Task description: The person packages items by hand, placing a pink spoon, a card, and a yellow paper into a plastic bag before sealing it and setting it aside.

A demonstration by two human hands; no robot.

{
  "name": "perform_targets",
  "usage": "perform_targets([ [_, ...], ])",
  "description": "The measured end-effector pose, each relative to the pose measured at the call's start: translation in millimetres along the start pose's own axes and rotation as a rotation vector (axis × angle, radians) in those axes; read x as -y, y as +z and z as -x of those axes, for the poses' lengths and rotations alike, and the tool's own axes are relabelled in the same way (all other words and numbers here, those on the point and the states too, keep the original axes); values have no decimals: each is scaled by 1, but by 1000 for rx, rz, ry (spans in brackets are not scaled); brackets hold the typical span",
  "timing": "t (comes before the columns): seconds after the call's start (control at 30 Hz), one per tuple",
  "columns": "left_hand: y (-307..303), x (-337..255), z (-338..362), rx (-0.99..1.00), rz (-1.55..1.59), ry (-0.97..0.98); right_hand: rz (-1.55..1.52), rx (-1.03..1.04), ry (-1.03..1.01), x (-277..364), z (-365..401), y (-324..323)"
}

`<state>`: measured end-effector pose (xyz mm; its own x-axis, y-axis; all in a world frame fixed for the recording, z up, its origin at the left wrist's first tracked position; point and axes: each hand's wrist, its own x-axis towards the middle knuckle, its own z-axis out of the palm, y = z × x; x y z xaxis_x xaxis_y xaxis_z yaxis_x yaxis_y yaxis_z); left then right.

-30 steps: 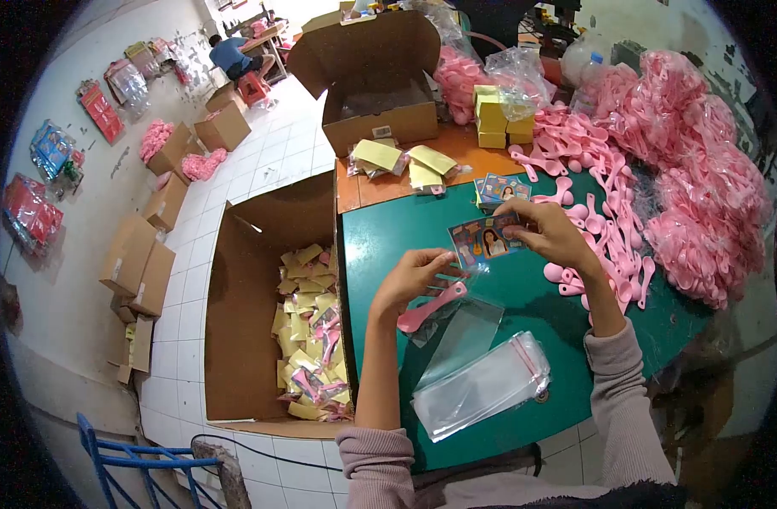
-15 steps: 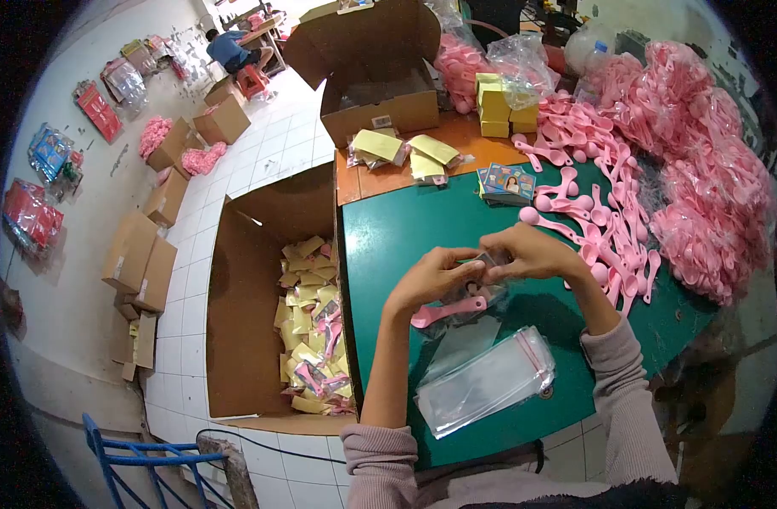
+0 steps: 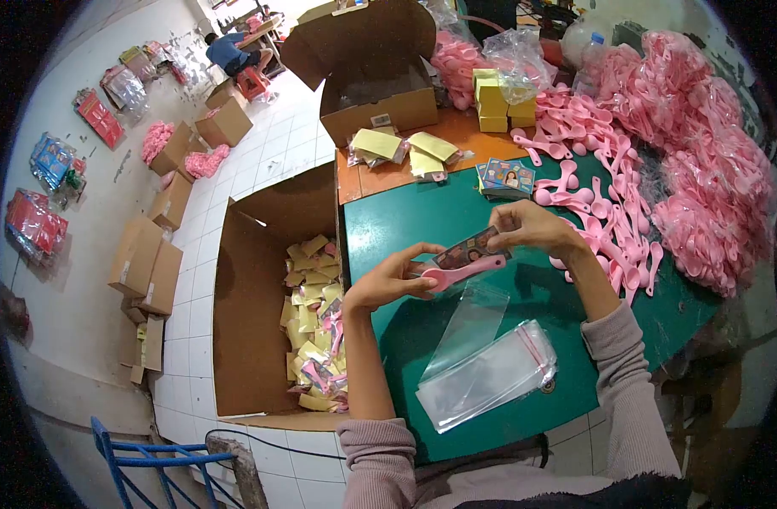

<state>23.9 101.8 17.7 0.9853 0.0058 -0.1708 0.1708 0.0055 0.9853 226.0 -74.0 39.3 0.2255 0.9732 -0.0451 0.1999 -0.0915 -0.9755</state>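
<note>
Above the green table, my left hand [image 3: 386, 278] grips the left end of a clear packet, close to the bowl of a pink spoon [image 3: 465, 273]. A dark printed card [image 3: 469, 251] lies along the spoon's upper side. With thumb and fingers, my right hand [image 3: 531, 232] pinches the card's right end. Whether the spoon is fully inside the plastic is hard to make out. Below the hands, a loose clear bag [image 3: 473, 322] lies beside a stack of clear bags [image 3: 486, 377] with a red-lined edge.
Loose pink spoons [image 3: 613, 216] spread over the table's right side, near bagged spoons [image 3: 702, 170]. A card stack [image 3: 505, 178] sits at the back, by yellow boxes [image 3: 493, 102]. Left of the table, a large carton [image 3: 257, 322] holds filled packets. A person [image 3: 227, 53] sits far off.
My hands have moved apart, the left one leftward and down. The card and spoon now show stretched between them, where fingers covered much of the card before.
</note>
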Motion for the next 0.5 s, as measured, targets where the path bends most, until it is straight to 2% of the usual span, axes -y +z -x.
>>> perform_targets([
  [0.17, 7, -11, 0, -17, 29, -26, -23, 82, 128, 11, 7, -1],
  [0.33, 8, -11, -6, 3, -55, -59, -20, 74, -21, 1, 4, 0],
  [0.4, 5, 1, -13, -121, -53, 70, -41, -6, -111, -6, -2, -1],
  [0.43, 8, 1, -14, -299, -174, 114, 68, -112, -224, -6, -4, -2],
  [0.47, 11, 4, -16, -301, -174, 119, 73, -112, -227, -5, -3, -1],
  [0.5, 13, 11, -17, -442, -43, 37, 181, -224, -201, 5, -3, 6],
])
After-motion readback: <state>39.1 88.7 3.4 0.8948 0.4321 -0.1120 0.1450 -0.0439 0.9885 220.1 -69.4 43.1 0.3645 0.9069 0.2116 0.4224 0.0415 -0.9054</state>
